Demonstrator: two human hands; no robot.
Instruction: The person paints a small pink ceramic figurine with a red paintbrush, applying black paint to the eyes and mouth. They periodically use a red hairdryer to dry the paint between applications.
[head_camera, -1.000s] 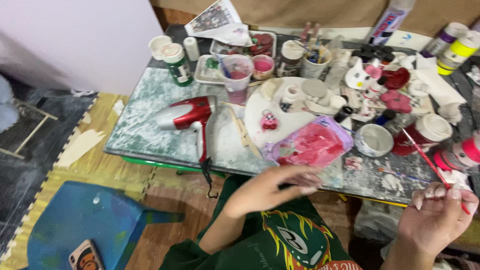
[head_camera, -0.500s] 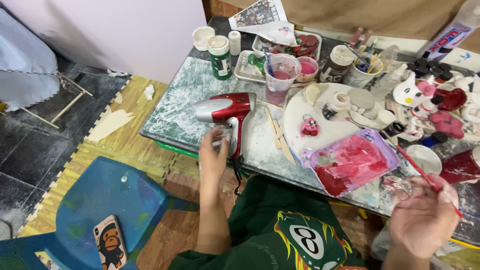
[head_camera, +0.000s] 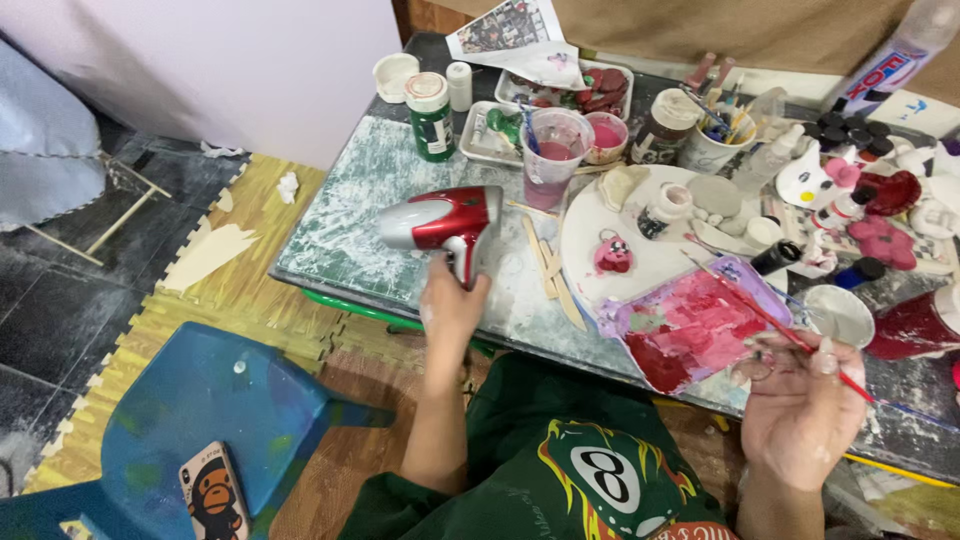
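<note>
Left hand (head_camera: 452, 305) is wrapped around the handle of the red-and-silver hair dryer (head_camera: 440, 221), fingers curled closed on it. Dryer lies on its side on the bench (head_camera: 340, 235), nozzle pointing to 9 o'clock, handle toward 6.

Right hand (head_camera: 800, 410) is palm-up at the bench's near edge, fingers loosely curled, pinching a thin red-handled paintbrush (head_camera: 775, 325). Brush runs from the hand toward 10 o'clock, with its tip end over the paint palette (head_camera: 690, 325), which is smeared with red and pink paint. Can't tell whether the tip touches the paint.

At 12 o'clock from the palette: white round plate (head_camera: 640, 255) carrying a small pink figure (head_camera: 611, 252). Wooden sticks (head_camera: 552, 275) lie between the dryer and the plate.

At 1 o'clock from the dryer: clear plastic cup (head_camera: 555, 150) holding pink liquid. At 12 o'clock from the dryer: green paint bottle (head_camera: 430, 115) with white cap, upright.

On the floor at 7 o'clock from the left hand: blue chair (head_camera: 200, 410) with a phone (head_camera: 213, 492) lying on the seat.
</note>
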